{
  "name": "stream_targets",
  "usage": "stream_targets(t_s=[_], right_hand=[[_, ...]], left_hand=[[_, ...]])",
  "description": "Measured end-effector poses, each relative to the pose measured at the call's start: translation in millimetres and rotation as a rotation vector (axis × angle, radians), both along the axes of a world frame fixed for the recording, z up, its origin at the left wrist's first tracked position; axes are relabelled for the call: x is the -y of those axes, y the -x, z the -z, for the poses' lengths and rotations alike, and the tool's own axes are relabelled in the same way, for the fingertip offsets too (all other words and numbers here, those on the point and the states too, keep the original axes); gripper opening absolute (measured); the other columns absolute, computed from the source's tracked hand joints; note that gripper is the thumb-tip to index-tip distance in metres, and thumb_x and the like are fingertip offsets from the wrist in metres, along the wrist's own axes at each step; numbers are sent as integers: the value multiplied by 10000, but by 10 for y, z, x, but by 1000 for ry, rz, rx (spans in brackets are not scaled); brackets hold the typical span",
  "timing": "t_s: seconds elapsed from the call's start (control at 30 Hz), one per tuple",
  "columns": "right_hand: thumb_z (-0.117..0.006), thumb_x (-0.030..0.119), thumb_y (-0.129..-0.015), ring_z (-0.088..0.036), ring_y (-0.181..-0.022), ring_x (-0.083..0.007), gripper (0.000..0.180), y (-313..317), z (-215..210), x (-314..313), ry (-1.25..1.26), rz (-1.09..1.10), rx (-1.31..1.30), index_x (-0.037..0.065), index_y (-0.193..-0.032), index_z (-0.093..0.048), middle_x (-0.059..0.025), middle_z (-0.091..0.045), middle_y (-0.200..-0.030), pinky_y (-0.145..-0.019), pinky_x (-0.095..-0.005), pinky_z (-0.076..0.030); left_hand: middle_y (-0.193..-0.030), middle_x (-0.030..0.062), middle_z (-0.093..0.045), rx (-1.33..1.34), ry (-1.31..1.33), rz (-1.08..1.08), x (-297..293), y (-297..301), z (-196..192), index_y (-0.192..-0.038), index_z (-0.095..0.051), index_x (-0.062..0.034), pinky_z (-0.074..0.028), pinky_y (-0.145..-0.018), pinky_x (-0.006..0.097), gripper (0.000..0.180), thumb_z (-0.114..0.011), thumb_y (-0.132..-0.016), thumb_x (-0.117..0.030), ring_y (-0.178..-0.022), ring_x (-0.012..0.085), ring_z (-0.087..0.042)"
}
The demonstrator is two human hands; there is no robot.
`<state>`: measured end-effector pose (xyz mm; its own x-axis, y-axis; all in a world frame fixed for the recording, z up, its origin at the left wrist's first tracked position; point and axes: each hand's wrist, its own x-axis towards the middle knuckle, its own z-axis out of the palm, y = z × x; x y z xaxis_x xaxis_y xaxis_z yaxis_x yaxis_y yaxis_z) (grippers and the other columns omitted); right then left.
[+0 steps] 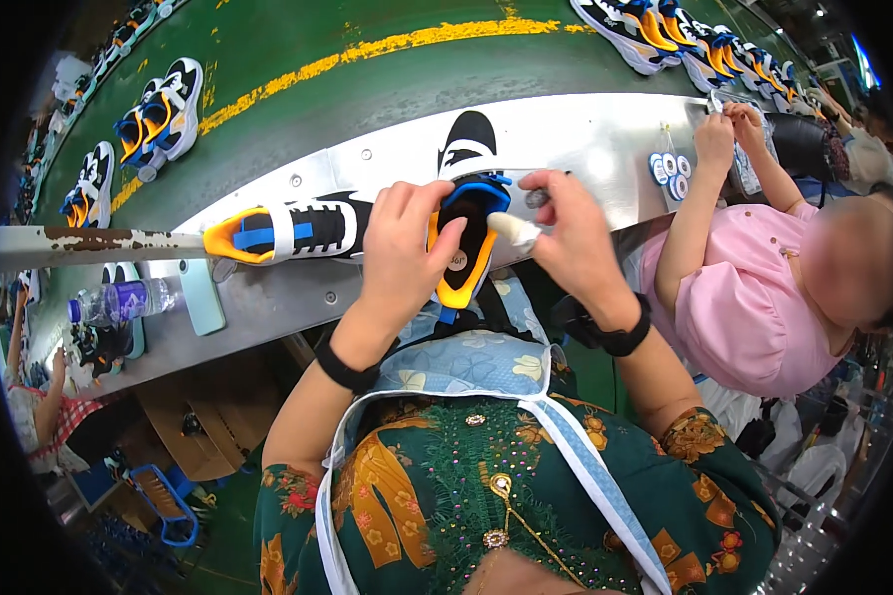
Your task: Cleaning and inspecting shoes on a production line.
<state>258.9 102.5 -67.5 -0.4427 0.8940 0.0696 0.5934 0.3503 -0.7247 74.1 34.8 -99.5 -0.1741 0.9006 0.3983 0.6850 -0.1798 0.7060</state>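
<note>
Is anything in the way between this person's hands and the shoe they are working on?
Nothing visible. The left hand already grips the black, orange and blue shoe, and the right hand holds a small white piece against its side.

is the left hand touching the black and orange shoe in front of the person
Touching. The head view shows the left hand lying over the black and orange shoe, its fingers pressed on the shoe's orange-edged opening with no gap.
</note>
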Motion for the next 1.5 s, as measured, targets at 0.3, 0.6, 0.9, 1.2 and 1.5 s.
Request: stream_targets(t_s=[0.3,0.6,0.9,1.2,1.5], right_hand=[[-703,44,-672,-504,-861,-293,476,55,469,211,-442,-202,10,92,-1135,-607,-108,-537,-871,-760,-398,-417],[-757,170,-719,-441,-787,-266,622,35,291,55,-352,-457,151,196,-1307,-558,-68,-466,-795,-737,-366,-393],[-602,169,-924,-576,-752,-57,168,-347,302,-357,748,-360,-346,14,-936,-665,9,-632,-825,-666,-208,-457],[-517,347,-957,-439,-589,-37,299,-90,387,-402,893,-107,-555,92,-942,-672,40,-618,-777,-525,-189,-354],[-579,278,-944,-419,-566,-29,258,-326,741,-245,1181,-89,-789,43,-900,-676,41,-566,-720,-502,-188,-332]], left_hand=[[-763,92,-507,-152,55,18,261,-64,354,-833,-630,-33,-410,-658,379,130,-686,-716,-35,-772,276,-502],[-842,68,-543,209,269,145,190,194,-179,-1068,-604,-25,-468,-689,274,323,-647,-749,8,-732,159,-546],[-817,43,-646,646,658,308,138,752,-147,-1132,-616,10,-466,-727,228,252,-502,-945,-113,-779,89,-600],[-1190,74,-585,339,646,639,-602,442,-84,-1229,-576,-54,-376,-989,331,322,-529,-927,-154,-1141,194,-508],[-991,63,-608,132,659,725,-863,339,-172,-1091,-655,-73,-409,-862,320,299,-694,-803,-143,-967,225,-512]])
